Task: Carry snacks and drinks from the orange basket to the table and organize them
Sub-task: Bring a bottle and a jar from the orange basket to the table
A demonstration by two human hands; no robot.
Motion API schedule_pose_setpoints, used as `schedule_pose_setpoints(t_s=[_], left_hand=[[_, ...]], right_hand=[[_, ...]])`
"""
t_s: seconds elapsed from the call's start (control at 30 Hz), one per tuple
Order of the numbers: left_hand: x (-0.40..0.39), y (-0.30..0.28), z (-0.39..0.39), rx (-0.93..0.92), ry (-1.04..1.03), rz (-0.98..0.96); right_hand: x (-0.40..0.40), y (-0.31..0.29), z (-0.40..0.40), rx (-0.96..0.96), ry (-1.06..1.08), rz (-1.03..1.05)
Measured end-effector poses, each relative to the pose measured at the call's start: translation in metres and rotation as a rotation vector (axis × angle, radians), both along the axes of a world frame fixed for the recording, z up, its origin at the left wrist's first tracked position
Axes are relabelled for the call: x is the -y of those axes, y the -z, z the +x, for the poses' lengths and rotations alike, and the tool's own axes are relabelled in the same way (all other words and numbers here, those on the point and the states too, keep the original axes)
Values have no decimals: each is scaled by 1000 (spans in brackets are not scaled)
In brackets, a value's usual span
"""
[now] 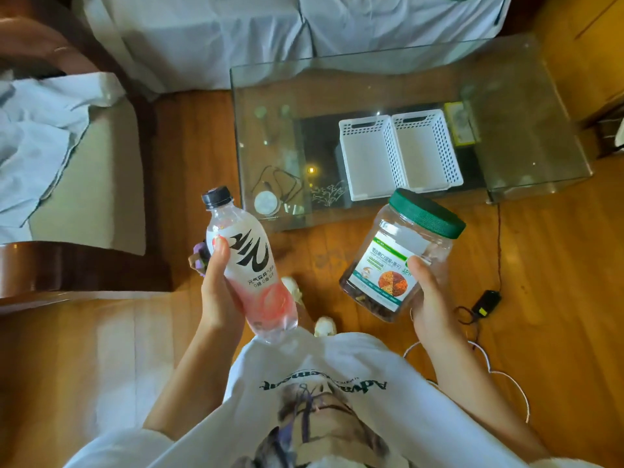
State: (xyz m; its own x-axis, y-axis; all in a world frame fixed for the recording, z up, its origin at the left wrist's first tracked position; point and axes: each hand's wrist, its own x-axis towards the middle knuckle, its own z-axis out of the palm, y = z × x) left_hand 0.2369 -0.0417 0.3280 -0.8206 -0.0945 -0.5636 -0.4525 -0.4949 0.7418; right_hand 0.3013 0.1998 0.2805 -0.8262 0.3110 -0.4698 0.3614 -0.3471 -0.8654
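My left hand (219,292) grips a clear drink bottle (250,265) with a black cap and a pink and white label, held tilted above the wooden floor. My right hand (429,298) holds a clear plastic jar of nuts (401,255) with a green screw lid, also tilted. Both are in front of a low glass table (526,106). Two white perforated bins (398,153) stand side by side on the table's near half, and both look empty. The orange basket is not in view.
A small yellow-green box (461,123) sits right of the bins. Cords and a round disc (266,202) lie at the table's left. A sheet-covered sofa (236,35) stands behind, an armchair (67,184) at left. A black adapter (486,302) and cables lie on the floor at right.
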Motion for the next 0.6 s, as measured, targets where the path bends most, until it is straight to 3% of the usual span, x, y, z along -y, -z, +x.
schedule_pose_setpoints(t_s=[0.33,0.6], left_hand=[[-1,34,-138,169,-57,-11],[-7,40,-273,-14,230,-133]], right_hand=[[-9,20,-146,64,-63,-1],[-12,26,-281,71,-76,120]])
